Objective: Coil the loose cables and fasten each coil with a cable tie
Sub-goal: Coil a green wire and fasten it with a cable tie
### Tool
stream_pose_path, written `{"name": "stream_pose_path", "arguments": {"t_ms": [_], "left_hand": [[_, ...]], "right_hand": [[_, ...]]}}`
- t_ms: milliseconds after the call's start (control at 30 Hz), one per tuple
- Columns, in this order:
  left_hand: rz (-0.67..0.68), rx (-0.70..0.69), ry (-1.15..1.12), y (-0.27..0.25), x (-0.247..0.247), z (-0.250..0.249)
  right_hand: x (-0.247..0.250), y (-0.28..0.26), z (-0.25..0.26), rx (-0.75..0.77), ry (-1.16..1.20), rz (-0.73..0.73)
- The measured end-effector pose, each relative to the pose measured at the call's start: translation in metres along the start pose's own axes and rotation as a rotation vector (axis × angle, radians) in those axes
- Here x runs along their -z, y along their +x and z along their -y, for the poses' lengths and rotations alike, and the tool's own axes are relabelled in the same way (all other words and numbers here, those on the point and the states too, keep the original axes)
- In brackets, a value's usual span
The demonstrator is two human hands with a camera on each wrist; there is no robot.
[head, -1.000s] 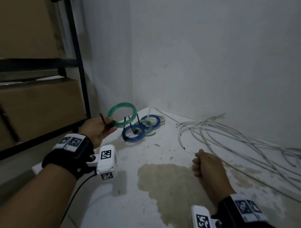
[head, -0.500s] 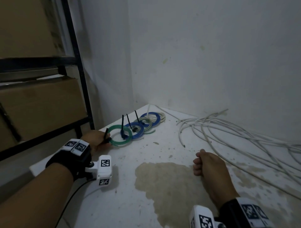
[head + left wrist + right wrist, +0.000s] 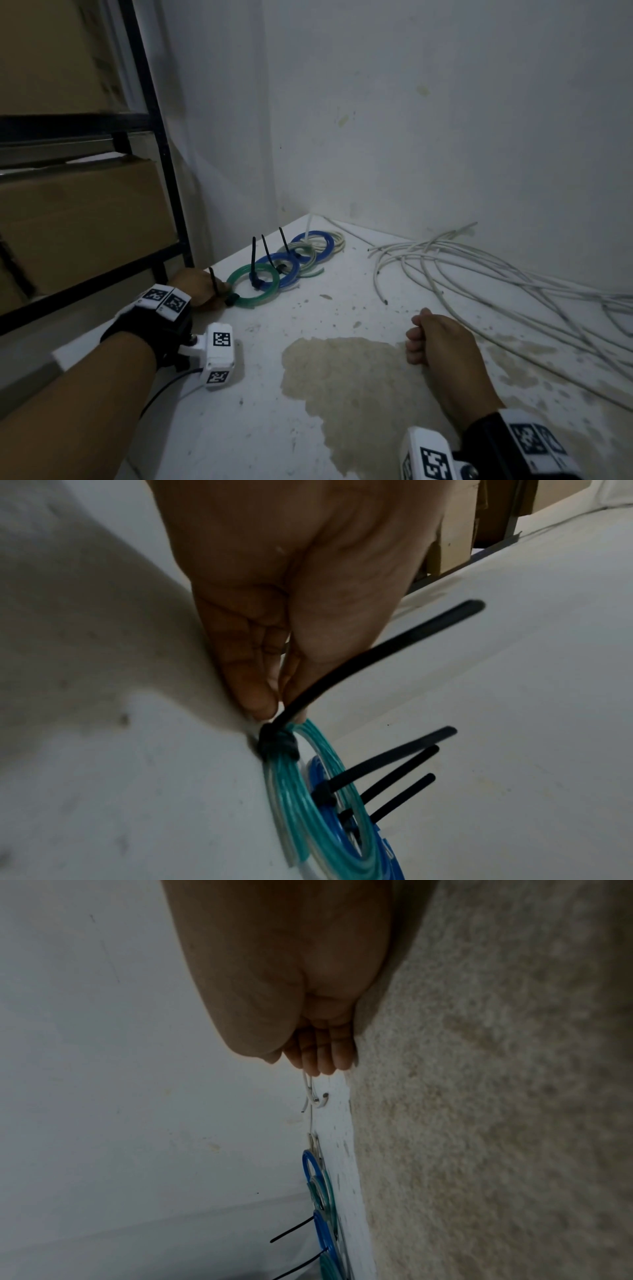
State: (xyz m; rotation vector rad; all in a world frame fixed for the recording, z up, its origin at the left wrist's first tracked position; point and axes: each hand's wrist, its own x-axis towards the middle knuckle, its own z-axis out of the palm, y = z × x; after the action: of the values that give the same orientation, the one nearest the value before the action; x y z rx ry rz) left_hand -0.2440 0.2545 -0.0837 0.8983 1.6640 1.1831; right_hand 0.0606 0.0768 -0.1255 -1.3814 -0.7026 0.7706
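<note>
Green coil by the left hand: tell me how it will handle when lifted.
The green coil likely keeps its ring shape: black cable ties bind it. Thin tubing suggests it is light. The left hand pinches it at one tie, so it may dangle and swing.

A storeroom or utility corner: bare, marked walls meet behind a stained white worktop. Left of the left fingers stands a black metal rack holding cardboard boxes; loose white cables sprawl beyond the right fingers.
</note>
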Motion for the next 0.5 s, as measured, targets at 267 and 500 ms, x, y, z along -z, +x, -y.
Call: {"name": "stream_pose_path", "arguments": {"t_ms": [267, 500], "left_hand": [[0.158, 0.061, -0.018, -0.018, 0.013, 0.003], [-0.021, -0.180, -0.144, -0.038, 0.045, -0.011]], "right_hand": [[0.000, 0.003, -0.003, -0.010, 0.005, -0.011], [0.003, -0.003, 0.010, -0.084, 0.091, -0.010]]}}
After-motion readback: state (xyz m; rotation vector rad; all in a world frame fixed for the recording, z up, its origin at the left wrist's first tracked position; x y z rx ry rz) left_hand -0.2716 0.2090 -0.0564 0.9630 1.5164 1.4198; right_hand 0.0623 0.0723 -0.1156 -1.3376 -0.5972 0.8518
